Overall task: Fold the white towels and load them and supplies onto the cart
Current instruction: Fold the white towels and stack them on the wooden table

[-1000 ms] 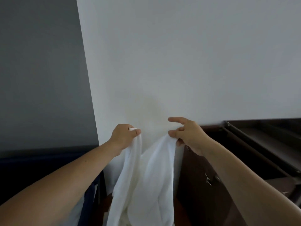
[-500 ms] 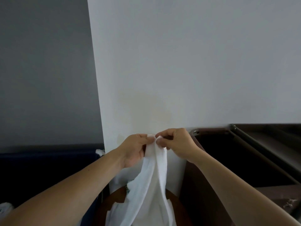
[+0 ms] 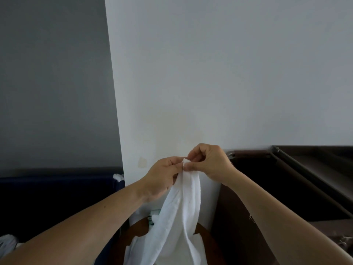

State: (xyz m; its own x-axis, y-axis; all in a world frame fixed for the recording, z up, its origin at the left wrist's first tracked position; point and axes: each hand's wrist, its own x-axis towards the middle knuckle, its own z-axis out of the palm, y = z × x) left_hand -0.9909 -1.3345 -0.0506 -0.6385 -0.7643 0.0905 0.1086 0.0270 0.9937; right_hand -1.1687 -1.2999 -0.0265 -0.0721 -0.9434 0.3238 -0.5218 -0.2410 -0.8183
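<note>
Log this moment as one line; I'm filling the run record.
white towel: hangs, top corners together | left hand: pinches its top | right hand: pinches its top

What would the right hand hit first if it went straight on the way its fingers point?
Its fingers point leftward, so the right hand would meet the left hand almost at once; only the pinched white towel lies between them. Depth seems matched, but one view can't confirm.

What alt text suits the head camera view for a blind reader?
A person's left hand and right hand pinch together the top edge of a limp white cloth towel, which hangs before a pale wall. Dark brown furniture stands at right.
</note>
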